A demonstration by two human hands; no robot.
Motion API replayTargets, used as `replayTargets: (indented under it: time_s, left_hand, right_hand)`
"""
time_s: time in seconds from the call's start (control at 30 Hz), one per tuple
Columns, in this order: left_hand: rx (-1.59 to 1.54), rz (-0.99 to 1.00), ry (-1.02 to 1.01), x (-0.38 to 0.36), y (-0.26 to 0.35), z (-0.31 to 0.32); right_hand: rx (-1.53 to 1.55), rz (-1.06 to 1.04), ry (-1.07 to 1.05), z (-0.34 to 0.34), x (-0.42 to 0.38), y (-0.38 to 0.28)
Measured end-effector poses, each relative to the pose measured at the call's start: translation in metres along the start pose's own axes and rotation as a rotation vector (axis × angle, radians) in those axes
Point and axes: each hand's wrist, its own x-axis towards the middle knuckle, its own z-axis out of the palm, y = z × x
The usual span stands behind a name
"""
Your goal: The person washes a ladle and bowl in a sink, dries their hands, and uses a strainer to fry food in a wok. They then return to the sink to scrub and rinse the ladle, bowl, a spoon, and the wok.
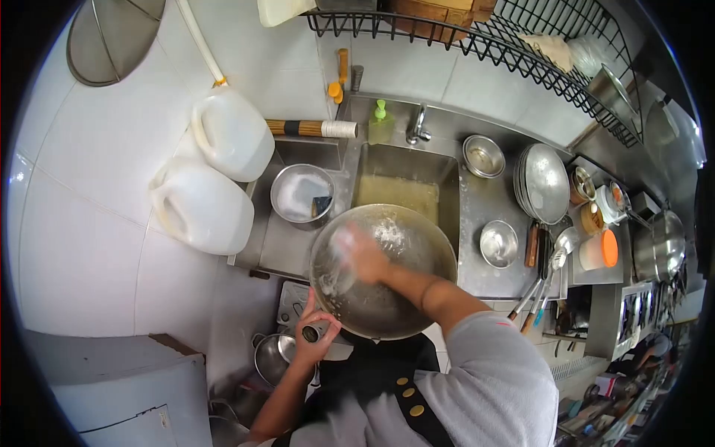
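A large wok (402, 298) is tilted over the front of the sink, with soapy water and white foam streaks on its inner surface. My left hand (316, 335) is closed around the wok's short handle at the lower left. Inside the bowl, my right hand (363, 255) is against the left part of the wok's inner surface. Motion smears its fingers, and whether they hold anything cannot be made out. To the left of the wok stands a metal bowl (298, 179) of suds with a dark-and-blue scrubbing pad (321, 205) in it.
Behind the wok is a sink basin (402, 158) of cloudy water, with a faucet (419, 127) and a green-topped soap bottle (380, 125). White jugs (212, 216) stand left. Stacked metal bowls (546, 182), ladles (564, 246) and an orange-lidded tub (599, 250) are right. A wire rack (506, 56) overhangs.
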Motion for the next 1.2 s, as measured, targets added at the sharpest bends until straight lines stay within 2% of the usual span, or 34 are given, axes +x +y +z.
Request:
replayTargets:
  time_s: [0.03,0.07,0.13,0.17,0.23,0.27,0.33,0.37,0.43,0.47,0.53,0.57,0.63,0.67,0.7,0.73,0.77,0.8,0.83,0.9,0.97,1.0,1.03,1.07,1.1,1.17,1.2]
  left_hand:
    - [0.001,0.020,-0.019,0.002,-0.005,-0.001]
    - [0.001,0.021,-0.019,0.004,-0.004,0.001]
    - [-0.108,-0.122,-0.049,0.005,0.001,0.001]
    - [-0.108,-0.124,-0.055,0.006,0.001,0.000]
    - [0.002,-0.057,-0.123,0.008,-0.001,-0.007]
    - [0.052,-0.027,-0.150,0.008,-0.002,-0.006]
    - [-0.026,-0.046,-0.099,-0.002,-0.001,-0.005]
    - [-0.103,-0.040,-0.040,0.001,0.000,-0.002]
    - [-0.132,-0.038,-0.018,0.005,-0.008,0.009]
    - [-0.149,-0.047,0.001,0.004,-0.014,0.009]
    - [-0.170,-0.061,0.009,0.001,-0.013,0.007]
    - [-0.114,-0.104,-0.003,0.000,-0.004,0.004]
    - [-0.048,-0.114,-0.031,0.000,-0.001,-0.002]
    - [-0.044,-0.083,-0.067,-0.004,-0.002,-0.003]
    - [-0.123,-0.188,-0.022,-0.004,0.024,0.002]
    - [-0.076,-0.045,0.014,-0.009,-0.014,0.001]
    - [-0.157,-0.090,0.016,-0.009,-0.001,0.005]
    - [-0.114,0.001,0.019,-0.008,0.000,0.007]
    - [-0.130,-0.041,-0.026,-0.004,-0.004,0.006]
    - [-0.148,-0.104,-0.101,-0.007,-0.007,0.005]
    - [-0.114,-0.020,-0.011,-0.003,-0.005,0.010]
    - [-0.186,-0.031,-0.020,-0.004,-0.021,0.007]
    - [-0.190,-0.019,-0.022,-0.006,-0.019,0.007]
    - [-0.314,-0.192,-0.006,-0.008,-0.015,0.009]
    - [-0.430,-0.363,0.000,-0.007,-0.011,0.008]
    - [-0.494,-0.284,0.007,-0.008,-0.026,0.011]
    - [-0.549,-0.233,0.030,-0.006,-0.033,0.015]
  right_hand:
    - [-0.298,0.171,0.055,-0.012,0.012,0.015]
    - [-0.299,0.172,0.056,-0.012,0.019,0.009]
    - [-0.061,0.481,0.031,-0.005,0.033,-0.026]
    - [-0.059,0.488,0.031,-0.005,0.018,-0.043]
    - [0.486,-0.145,-0.004,0.003,-0.018,-0.081]
    - [0.485,-0.146,-0.010,-0.006,-0.015,-0.063]
    - [-0.313,-0.362,-0.186,-0.024,-0.012,-0.005]
    - [-0.323,-0.354,-0.180,-0.020,-0.001,0.006]
    - [-0.252,0.440,0.238,-0.002,0.022,0.010]
    - [-0.242,0.451,0.240,0.009,0.018,-0.008]
    - [0.263,0.045,0.053,0.017,-0.007,-0.056]
    - [0.261,0.061,0.051,0.012,-0.023,-0.061]
    - [0.262,-0.252,-0.310,-0.009,-0.058,-0.051]
    - [0.043,-0.212,-0.287,-0.027,-0.055,-0.036]
    - [-0.191,-0.145,-0.269,-0.046,-0.047,-0.018]
    - [-0.191,-0.004,-0.101,-0.034,-0.035,-0.005]
    - [-0.199,0.127,0.070,-0.012,-0.018,0.009]
    - [-0.100,0.222,0.168,-0.005,-0.013,-0.005]
    - [-0.047,0.422,-0.048,-0.033,-0.012,-0.053]
    - [0.283,0.242,-0.145,0.012,-0.017,-0.069]
    - [0.703,0.097,-0.373,-0.008,-0.056,-0.090]
    - [0.698,0.107,-0.357,-0.030,-0.075,-0.085]
    - [0.391,-0.008,-0.568,-0.066,-0.091,-0.071]
    - [0.070,-0.119,-0.764,-0.088,-0.098,-0.063]
    - [0.059,-0.111,-0.746,-0.084,-0.097,-0.055]
    - [-0.092,0.318,-0.434,-0.067,-0.087,-0.027]
    - [-0.018,0.437,-0.398,-0.054,-0.066,-0.030]
